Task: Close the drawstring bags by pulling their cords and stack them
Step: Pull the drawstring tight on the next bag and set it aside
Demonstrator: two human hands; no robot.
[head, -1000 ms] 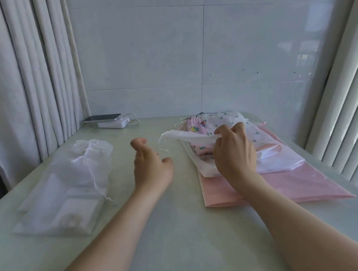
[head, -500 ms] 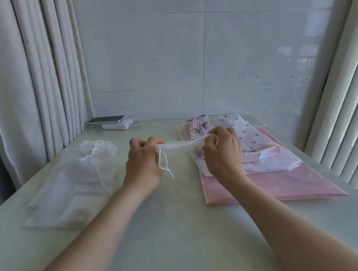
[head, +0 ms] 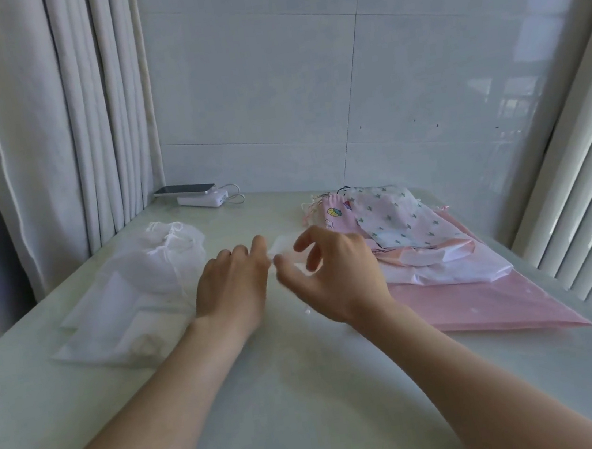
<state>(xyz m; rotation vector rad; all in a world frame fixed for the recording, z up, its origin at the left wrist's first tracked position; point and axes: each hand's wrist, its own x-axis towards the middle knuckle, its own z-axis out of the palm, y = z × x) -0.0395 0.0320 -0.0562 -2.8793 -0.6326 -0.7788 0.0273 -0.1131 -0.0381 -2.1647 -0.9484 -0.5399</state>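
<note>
From the head view, the left hand (head: 233, 287) and right hand (head: 336, 276) hovered close together mid-table at the blurred, gathered mouth of a white fabric drawstring bag (head: 447, 271). The bag trailed right over a flat pink bag (head: 490, 303). The right fingers were loosely curved and spread. Whether either hand gripped the fabric could not be told. A heap of sheer white mesh bags (head: 136, 294) lay left on the pale green tabletop (head: 315, 413).

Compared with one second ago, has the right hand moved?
Yes. The right hand has moved left, off the pink bag pile, toward the left hand and the white bag stack.
</note>
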